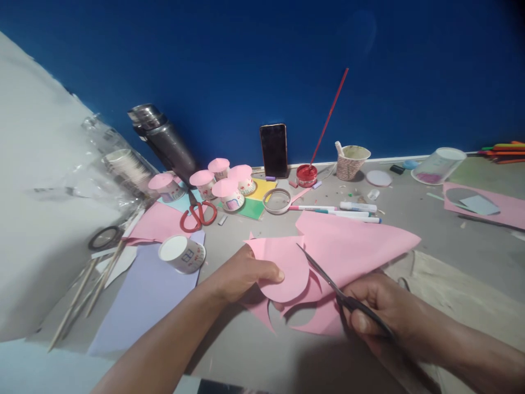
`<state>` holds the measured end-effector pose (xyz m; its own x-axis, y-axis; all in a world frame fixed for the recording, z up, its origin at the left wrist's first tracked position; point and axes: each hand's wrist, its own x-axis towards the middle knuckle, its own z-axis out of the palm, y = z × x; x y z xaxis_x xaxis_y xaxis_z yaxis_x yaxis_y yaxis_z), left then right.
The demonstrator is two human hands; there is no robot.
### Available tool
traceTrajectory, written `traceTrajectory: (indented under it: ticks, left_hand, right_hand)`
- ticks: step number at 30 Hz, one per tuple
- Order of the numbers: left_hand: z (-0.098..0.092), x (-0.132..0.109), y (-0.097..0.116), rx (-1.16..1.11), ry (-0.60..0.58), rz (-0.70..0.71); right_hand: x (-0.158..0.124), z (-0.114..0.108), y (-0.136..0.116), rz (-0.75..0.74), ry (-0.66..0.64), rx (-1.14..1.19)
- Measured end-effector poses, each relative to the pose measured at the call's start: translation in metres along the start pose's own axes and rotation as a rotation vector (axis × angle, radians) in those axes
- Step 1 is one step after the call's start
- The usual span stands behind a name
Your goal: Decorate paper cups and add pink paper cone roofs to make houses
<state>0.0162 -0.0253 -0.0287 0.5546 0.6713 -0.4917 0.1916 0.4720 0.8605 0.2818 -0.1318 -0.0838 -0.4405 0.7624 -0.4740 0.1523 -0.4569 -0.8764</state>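
My left hand point(250, 273) grips a sheet of pink paper point(348, 241), its thumb pressed flat on a rounded, partly cut-out piece point(287, 268). The fingers beneath the paper are mostly hidden. In my right hand point(373, 309) is a pair of dark-handled scissors point(324, 272), with blades pointing up and left across the rounded piece's right edge. Curved strips and torn-looking offcuts of the same pink paper hang below. Left of my left hand, a white paper cup point(182, 254) with a drawn window leans on a lavender sheet point(147, 295).
Several small cups with pink cone roofs point(227, 194) stand behind, near red-handled scissors point(199, 216) and a black flask point(164, 139). A phone point(274, 150) leans against the blue wall. Tape point(276, 201), markers point(356, 207) and a red pot with a stick point(307, 175) lie beyond the paper.
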Motion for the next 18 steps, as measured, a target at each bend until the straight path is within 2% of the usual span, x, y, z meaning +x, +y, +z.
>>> traceTrajectory:
  ticks: [5,18]
  left_hand:
    - [0.0000,-0.0027,0.0045,0.044,0.039,-0.022]
    - [-0.0005,-0.0054,0.0067,0.063,0.044,-0.031]
  right_hand:
    - [0.0001,0.0001,-0.0012,0.006,-0.003,-0.005]
    - [-0.0003,0.0019,-0.0067,0.036,-0.035,0.059]
